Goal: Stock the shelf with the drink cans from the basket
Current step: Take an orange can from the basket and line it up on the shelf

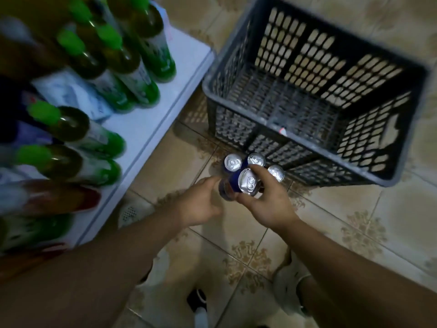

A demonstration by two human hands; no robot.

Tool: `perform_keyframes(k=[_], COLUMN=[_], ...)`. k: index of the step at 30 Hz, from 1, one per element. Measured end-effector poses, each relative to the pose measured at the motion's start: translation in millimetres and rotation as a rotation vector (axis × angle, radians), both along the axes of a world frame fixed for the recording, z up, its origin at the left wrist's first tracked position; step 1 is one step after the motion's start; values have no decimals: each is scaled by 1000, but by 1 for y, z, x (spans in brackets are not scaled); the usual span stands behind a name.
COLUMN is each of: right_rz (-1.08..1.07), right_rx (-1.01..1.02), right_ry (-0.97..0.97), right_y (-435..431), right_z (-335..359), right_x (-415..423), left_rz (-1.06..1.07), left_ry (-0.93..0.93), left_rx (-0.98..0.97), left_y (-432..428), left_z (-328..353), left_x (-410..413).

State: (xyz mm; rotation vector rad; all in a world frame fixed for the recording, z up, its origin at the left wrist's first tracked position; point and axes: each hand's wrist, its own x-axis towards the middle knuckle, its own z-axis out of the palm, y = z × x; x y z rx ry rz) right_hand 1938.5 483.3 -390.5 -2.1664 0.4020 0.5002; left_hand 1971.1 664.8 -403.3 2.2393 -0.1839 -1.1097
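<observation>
Far left: white shelf (151,119) carrying green-capped bottles with green-and-white labels (132,67), lying blurred in my view, plus a red-tinted bottle (71,197) lower down. Shelf's front strip is bare.

My left hand (201,204) sits just left of the can cluster, fingers curled, fingertips touching the blue side of the nearest can. Whether it has a full grip, I cannot tell — thumb side is hidden.

Centre: four blue drink cans with silver pull-tab tops (247,183), bunched together above the beige patterned tile floor (331,221), outside the basket and just in front of its near wall. One can rides higher and closer to me than the other three.

My right hand (269,204) is clamped on that raised can: thumb on its near side, index finger stretched over the far rim.

Right: dark grey slotted plastic basket (402,129) on the floor, no cans visible inside, only a small white-and-red scrap (282,131) on its bottom.

Bottom edge: my feet in light slippers (283,282).
</observation>
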Motion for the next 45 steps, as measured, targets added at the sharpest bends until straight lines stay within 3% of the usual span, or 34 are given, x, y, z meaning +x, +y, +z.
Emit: perform_keyframes(k=[7, 12, 19, 23, 29, 34, 45], right_rz=[-155, -269, -21, 151, 426, 655, 970], right_rx=[306, 595, 635, 657, 667, 683, 671], right_ry=[-248, -446, -725, -771, -775, -702, -507], right_y=[41, 81, 143, 186, 262, 340, 480], right_z=[176, 302, 439, 488, 517, 519, 502], right_x=[-8, -26, -62, -90, -130, -162, -220], left_rz=[206, 307, 467, 575, 761, 941, 1123], left_ry=[-192, -341, -617, -762, -897, -902, -657], left_rx=[-390, -548, -617, -581, -412, -162, 619], left_y=[20, 48, 101, 140, 203, 265, 410], left_z=[176, 294, 427, 470, 503, 510, 481], left_x=[-14, -47, -117, -164, -235, -296, -415])
